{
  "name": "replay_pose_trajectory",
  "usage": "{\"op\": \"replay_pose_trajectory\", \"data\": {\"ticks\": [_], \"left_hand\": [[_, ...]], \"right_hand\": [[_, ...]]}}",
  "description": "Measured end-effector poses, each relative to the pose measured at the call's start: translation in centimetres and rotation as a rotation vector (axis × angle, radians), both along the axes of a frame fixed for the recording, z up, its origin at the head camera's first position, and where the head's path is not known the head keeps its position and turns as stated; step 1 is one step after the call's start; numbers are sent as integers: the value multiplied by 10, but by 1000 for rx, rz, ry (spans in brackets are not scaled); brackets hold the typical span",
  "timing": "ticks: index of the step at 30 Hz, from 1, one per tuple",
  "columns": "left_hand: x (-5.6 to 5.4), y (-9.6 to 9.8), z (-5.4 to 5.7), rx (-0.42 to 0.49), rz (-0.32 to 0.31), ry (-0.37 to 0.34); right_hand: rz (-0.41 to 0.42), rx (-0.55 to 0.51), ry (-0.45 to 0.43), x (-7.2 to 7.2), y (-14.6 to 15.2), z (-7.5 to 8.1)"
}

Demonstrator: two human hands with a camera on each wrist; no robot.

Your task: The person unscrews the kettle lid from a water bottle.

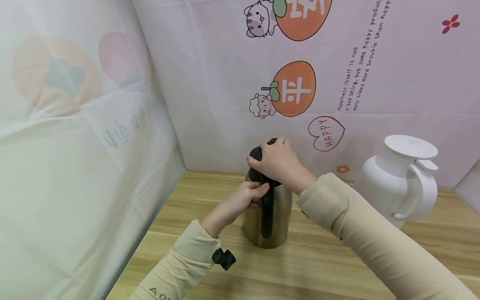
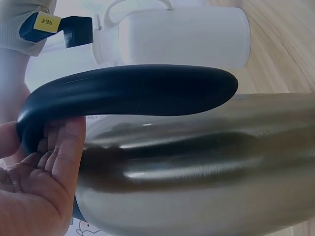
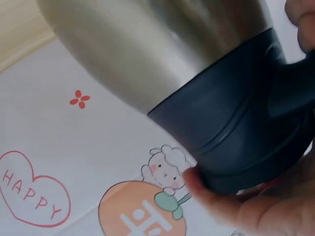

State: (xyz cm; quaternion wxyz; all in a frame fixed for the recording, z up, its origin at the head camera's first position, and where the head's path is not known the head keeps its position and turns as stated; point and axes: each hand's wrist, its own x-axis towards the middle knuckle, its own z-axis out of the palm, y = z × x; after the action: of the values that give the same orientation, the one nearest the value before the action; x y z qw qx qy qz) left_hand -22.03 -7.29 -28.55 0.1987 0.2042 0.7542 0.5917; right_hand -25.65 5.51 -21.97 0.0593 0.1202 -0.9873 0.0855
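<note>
Within the table's left edge (image 1: 151, 233), bare wood (image 1: 311, 250) flanks the steel jug (image 1: 282, 210).

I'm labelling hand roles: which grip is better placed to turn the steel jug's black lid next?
Probably the right grip: it rests over the black lid, while the left grip holds the handle lower down.

Wood-grain tabletop (image 1: 262, 273), below the left hand (image 1: 243, 198). Backdrop (image 1: 210, 137), pale, printed with fruit (image 1: 294, 106) and lettering (image 1: 354, 83), beyond it. Side sheet (image 1: 75, 200), whitish, wrinkled, to its left.
</note>
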Motion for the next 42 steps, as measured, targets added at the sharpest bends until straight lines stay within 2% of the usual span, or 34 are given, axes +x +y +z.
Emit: {"op": "replay_pose_trajectory", "data": {"ticks": [6,12,14,17,21,24,28,32,39,42], "left_hand": [[0,1,0,3,9,-10],[-2,1,-3,7,16,-4],[-2,2,-3,8,14,1],[-1,1,-2,6,8,3],[1,0,0,-8,17,-1],[1,-1,0,-16,25,-2],[0,-1,-1,-13,22,-5],[-1,0,-3,-8,15,-10],[-1,0,0,-15,25,-40],[-2,0,1,-10,22,-44]], "right_hand": [[132,18,-35,-9,10,5],[274,-57,-129,-22,26,6],[305,-78,-130,-22,29,6],[273,-88,-92,-16,28,4],[108,-74,-34,-2,15,2],[-26,-51,-35,6,4,2],[-113,-13,-39,9,-3,1],[-108,-27,-18,5,-3,-2],[12,-101,21,-1,7,-6],[61,-165,23,-4,14,-6]]}}
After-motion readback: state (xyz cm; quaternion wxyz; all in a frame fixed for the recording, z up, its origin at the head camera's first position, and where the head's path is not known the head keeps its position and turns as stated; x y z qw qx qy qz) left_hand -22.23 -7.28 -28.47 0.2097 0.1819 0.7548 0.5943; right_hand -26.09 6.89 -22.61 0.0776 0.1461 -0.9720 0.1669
